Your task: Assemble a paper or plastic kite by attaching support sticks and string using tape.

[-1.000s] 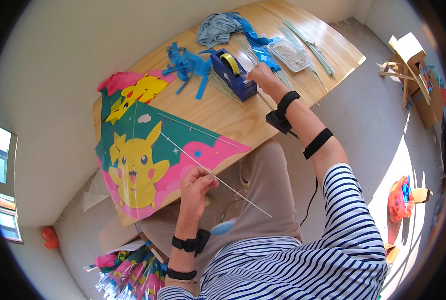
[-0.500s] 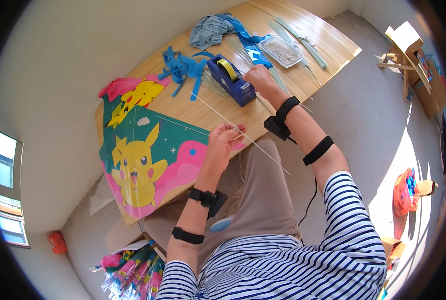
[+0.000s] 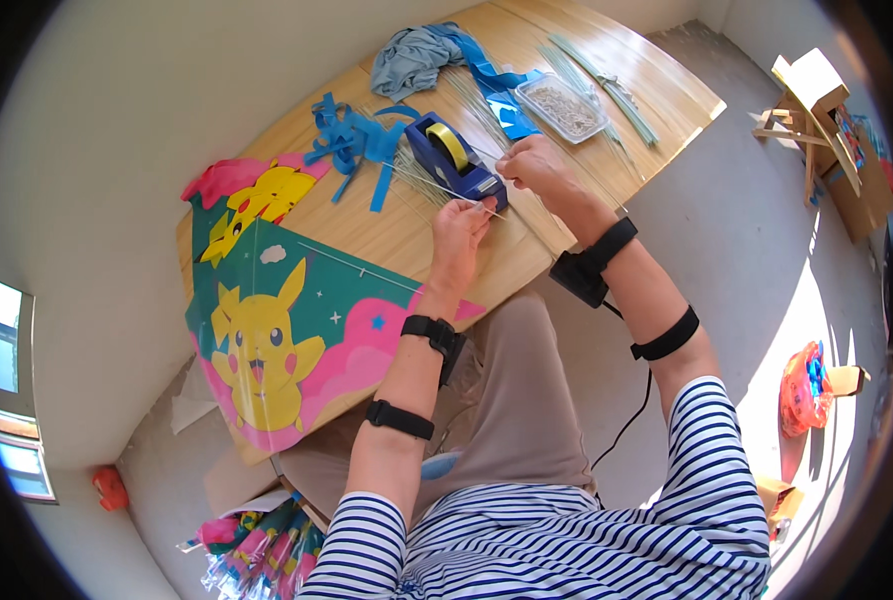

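By the tape dispenser (image 3: 456, 174), left fingers (image 3: 475, 208) pinch a thin rod (image 3: 428, 184) that a loose grip could tilt; right fingers (image 3: 512, 166): hold unclear.

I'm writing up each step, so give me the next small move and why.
Probably bring the right hand toward the thin white stick: the left hand holds it beside the blue tape dispenser, and the right hand is close to the dispenser's front end. A yellow roll sits in it, but whether the right hand holds tape is too small to tell.
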Tool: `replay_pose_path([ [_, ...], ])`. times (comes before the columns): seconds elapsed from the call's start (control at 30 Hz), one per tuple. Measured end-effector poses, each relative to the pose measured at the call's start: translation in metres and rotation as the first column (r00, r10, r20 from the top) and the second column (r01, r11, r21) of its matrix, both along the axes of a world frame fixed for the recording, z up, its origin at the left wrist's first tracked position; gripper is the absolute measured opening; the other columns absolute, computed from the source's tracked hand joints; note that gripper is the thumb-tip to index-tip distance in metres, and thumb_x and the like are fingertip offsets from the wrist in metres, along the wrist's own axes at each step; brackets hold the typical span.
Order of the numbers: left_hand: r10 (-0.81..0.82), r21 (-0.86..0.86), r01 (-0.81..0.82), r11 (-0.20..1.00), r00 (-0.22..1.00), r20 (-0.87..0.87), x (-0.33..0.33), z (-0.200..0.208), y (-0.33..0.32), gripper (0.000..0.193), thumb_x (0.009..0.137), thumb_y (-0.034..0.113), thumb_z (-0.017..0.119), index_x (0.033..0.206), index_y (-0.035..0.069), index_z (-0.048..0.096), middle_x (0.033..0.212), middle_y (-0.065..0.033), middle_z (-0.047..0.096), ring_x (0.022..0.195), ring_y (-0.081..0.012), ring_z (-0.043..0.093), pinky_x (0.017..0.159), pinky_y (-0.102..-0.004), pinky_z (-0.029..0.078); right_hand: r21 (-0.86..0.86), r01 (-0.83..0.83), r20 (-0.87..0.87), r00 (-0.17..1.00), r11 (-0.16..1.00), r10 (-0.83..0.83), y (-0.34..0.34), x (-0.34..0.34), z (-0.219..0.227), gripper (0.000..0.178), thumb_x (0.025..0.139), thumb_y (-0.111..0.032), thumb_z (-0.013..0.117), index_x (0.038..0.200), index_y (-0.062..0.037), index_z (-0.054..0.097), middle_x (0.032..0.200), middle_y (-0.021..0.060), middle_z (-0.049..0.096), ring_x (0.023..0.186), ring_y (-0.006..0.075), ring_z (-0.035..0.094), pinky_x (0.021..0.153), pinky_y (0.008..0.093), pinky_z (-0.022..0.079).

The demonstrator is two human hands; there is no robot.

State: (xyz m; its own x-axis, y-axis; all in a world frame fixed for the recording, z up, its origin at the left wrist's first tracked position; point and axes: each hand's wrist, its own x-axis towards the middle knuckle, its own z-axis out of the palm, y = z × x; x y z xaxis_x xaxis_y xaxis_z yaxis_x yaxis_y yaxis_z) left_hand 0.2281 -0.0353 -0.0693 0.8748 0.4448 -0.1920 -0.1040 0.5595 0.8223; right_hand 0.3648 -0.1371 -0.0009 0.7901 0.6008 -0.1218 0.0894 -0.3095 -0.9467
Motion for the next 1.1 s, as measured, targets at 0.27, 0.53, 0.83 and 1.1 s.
replay_pose_path([
  [0.27, 0.066, 0.070, -0.061, 0.996, 0.994, -0.084, 0.005, 0.013, 0.046, 0.005, 0.093, 0.005, 0.056, 0.098, 0.007, 0.054, 0.110, -0.0147, 0.071, 0.107, -0.0247, 0.066, 0.096, -0.0415, 0.047, 0.215, -0.109, -0.144, 0.979, 0.971, 0.142, -0.140, -0.086, 0.086, 0.010, 0.085, -0.010, 0.066, 0.083, -0.0001, 0.064, 0.073, -0.0003, 0.057, 0.067, 0.0088, 0.050, 0.061, 0.0247, 0.041],
  [0.53, -0.216, 0.105, 0.246, 0.964, 0.947, -0.236, -0.078, 0.039, -0.016, 0.003, 0.094, 0.006, 0.053, 0.096, 0.007, 0.054, 0.108, -0.0164, 0.071, 0.105, -0.0250, 0.067, 0.089, -0.0401, 0.051, 0.182, 0.143, -0.339, 0.938, 0.973, -0.074, -0.233, -0.158, 0.033, 0.008, 0.085, -0.004, 0.067, 0.090, -0.0004, 0.062, 0.074, -0.0003, 0.057, 0.067, 0.0082, 0.050, 0.062, 0.0237, 0.041],
  [0.83, -0.175, 0.152, 0.205, 0.967, 0.966, -0.188, -0.072, 0.045, -0.041, 0.003, 0.092, 0.004, 0.056, 0.094, 0.005, 0.058, 0.119, -0.0167, 0.066, 0.116, -0.0238, 0.060, 0.104, -0.0399, 0.044, 0.205, 0.118, -0.406, 0.913, 0.972, -0.025, -0.229, -0.160, 0.008, 0.012, 0.084, -0.004, 0.069, 0.095, 0.0001, 0.067, 0.079, 0.0017, 0.064, 0.070, 0.0092, 0.055, 0.064, 0.0244, 0.045],
  [1.1, -0.022, 0.205, 0.035, 0.978, 0.998, -0.064, -0.010, 0.012, 0.030, 0.006, 0.089, 0.001, 0.060, 0.094, 0.003, 0.059, 0.120, -0.0132, 0.063, 0.114, -0.0201, 0.058, 0.102, -0.0335, 0.044, 0.230, 0.116, -0.444, 0.896, 0.966, -0.002, -0.228, -0.160, 0.015, 0.009, 0.084, -0.004, 0.069, 0.092, 0.0004, 0.067, 0.078, 0.0014, 0.064, 0.070, 0.0087, 0.055, 0.062, 0.0239, 0.044],
])
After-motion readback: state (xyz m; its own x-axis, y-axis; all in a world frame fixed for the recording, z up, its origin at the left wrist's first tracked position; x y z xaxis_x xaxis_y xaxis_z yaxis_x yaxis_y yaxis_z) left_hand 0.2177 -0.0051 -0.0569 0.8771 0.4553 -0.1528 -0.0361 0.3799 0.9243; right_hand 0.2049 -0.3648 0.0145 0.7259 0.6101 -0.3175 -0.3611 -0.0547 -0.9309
